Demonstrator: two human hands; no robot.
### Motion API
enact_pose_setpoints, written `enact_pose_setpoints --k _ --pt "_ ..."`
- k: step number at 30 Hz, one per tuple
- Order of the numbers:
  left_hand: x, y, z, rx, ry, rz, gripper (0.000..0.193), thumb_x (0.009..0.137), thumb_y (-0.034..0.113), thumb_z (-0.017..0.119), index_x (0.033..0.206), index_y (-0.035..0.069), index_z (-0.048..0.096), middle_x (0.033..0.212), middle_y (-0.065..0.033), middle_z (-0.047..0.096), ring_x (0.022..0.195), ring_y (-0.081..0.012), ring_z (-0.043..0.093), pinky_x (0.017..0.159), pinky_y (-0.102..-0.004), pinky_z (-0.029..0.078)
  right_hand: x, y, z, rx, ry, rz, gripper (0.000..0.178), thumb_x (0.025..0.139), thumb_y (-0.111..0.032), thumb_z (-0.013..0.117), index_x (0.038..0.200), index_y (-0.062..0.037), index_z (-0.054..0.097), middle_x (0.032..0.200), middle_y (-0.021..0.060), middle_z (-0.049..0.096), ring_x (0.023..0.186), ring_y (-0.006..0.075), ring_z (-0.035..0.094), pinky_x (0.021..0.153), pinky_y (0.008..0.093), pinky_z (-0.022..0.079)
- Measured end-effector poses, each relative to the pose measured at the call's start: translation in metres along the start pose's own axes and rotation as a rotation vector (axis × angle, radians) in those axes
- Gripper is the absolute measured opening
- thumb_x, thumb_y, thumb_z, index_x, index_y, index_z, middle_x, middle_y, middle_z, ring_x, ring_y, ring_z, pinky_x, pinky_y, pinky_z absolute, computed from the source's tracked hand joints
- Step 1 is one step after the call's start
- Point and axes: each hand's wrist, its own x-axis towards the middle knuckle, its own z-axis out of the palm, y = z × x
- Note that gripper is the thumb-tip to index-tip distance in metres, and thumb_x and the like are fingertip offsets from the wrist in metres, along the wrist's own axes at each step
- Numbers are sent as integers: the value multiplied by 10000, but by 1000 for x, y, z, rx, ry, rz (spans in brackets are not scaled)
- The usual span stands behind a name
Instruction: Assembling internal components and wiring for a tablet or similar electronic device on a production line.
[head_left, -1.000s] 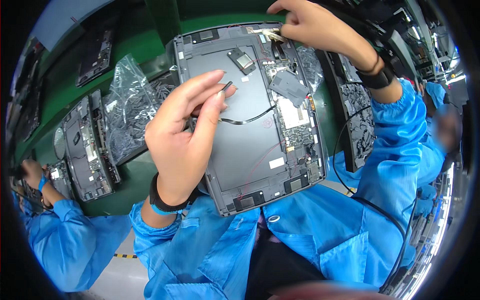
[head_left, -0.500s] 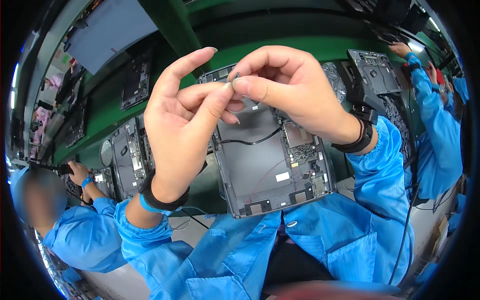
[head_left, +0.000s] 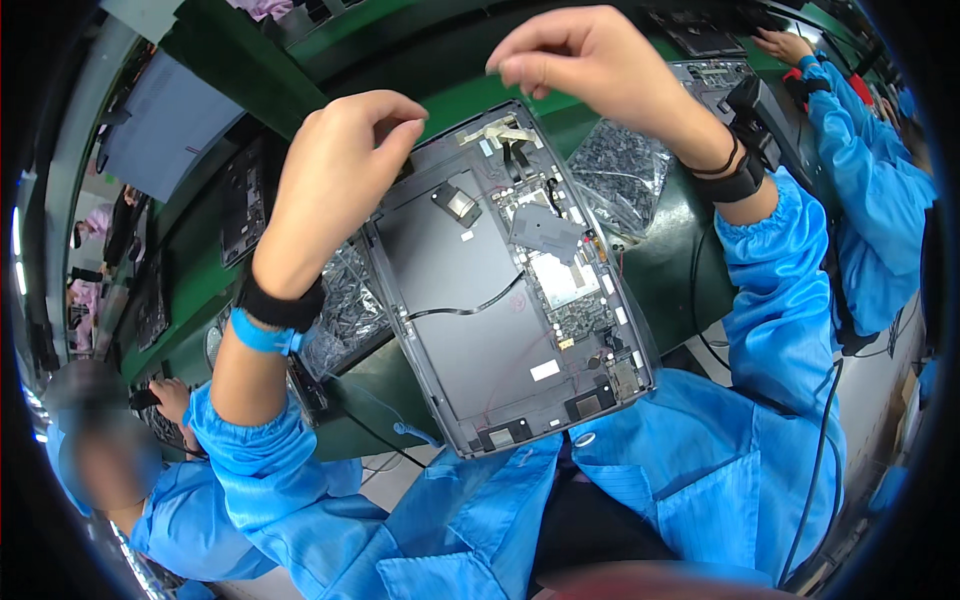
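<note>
An opened laptop base (head_left: 470, 360) lies tilted in front of me, its circuit board (head_left: 580, 320) exposed along the right. Across its grey inside runs a black cable (head_left: 465, 309). A small dark part with a pale centre (head_left: 458, 204) rests near the upper left, and a flat grey plate (head_left: 545, 235) sits over the board. My left hand (head_left: 345, 165) hovers at the base's upper left, thumb and forefinger brought together. Beyond the far edge, my right hand (head_left: 595, 70) is raised with its fingertips pinched. Anything between either hand's fingertips is too small to make out.
Clear bags of small dark parts lie right (head_left: 620, 175) and left (head_left: 345, 310) of the base on the green bench (head_left: 660, 290). Another opened device (head_left: 715, 80) stands at the back right. Co-workers in blue sleeves (head_left: 855, 200) are at both sides.
My hands, earlier together over the base holding a small dark piece, have separated. The right went up and away, the left slightly left. The base appears turned, with its upper part now uncovered.
</note>
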Motion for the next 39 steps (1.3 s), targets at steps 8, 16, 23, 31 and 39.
enact_pose_setpoints --k 8,16,23,31,39 --pt "35 -12 30 25 -54 135 212 840 120 613 963 -44 666 787 -131 685 684 -169 648 641 -278 493 6 23 11 -719 85 -477 87 745 -119 670 738 -35 650 759 112 632 744 298 626 656 383 506" --pt "39 -8 34 181 -2 153 134 768 119 654 849 23 700 762 -127 681 689 -274 658 625 -346 506 16 26 20 -868 -35 -417 96 676 -74 681 697 4 628 750 152 610 776 330 620 703 411 511" --pt "42 -4 37 227 2 166 142 784 134 644 847 19 699 711 -129 668 617 -252 645 591 -325 486 29 29 19 -935 -98 -385 102 666 -69 680 728 5 647 748 158 634 766 327 640 688 408 525" --pt "42 -3 43 299 79 256 100 748 143 660 742 43 669 698 -123 646 670 -309 636 593 -395 505 34 20 13 -933 -331 -270 103 700 -61 639 790 -29 677 741 165 664 732 329 666 654 404 547" --pt "42 0 42 342 98 289 95 750 135 660 755 41 671 718 -129 646 677 -314 633 598 -397 505 31 23 7 -948 -287 -414 107 740 -89 659 768 11 630 739 154 636 729 316 649 662 373 530"
